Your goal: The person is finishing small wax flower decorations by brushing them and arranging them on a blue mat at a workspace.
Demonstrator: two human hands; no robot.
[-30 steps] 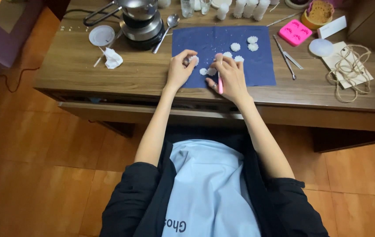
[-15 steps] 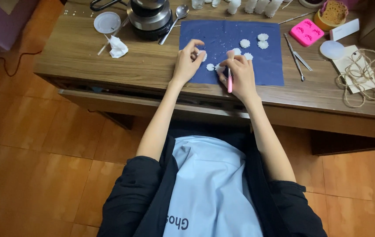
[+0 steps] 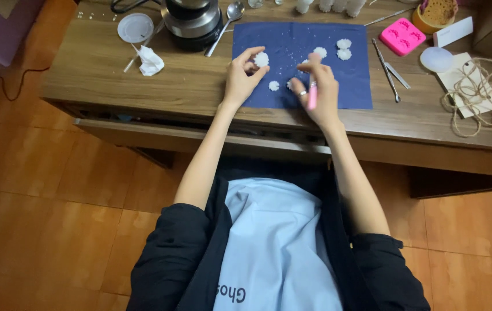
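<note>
Head view shows a small white flower-shaped piece (image 3: 261, 59) pinched between the fingertips of the left hand (image 3: 241, 78), lifted just above the near left part of a dark blue cloth (image 3: 338, 80) on the wooden worktop (image 3: 113, 86). Just beside it, the right hand (image 3: 318, 92) grips a slim pink tool (image 3: 313, 99) pointing down, over more white pieces (image 3: 344, 49) lying on the cloth. Farther out sit a metal pot (image 3: 191, 20) with a spoon (image 3: 223, 26), a crumpled tissue (image 3: 150, 61), a pink mould (image 3: 402, 36), metal tools (image 3: 385, 69) and a coil of twine (image 3: 479, 95).
</note>
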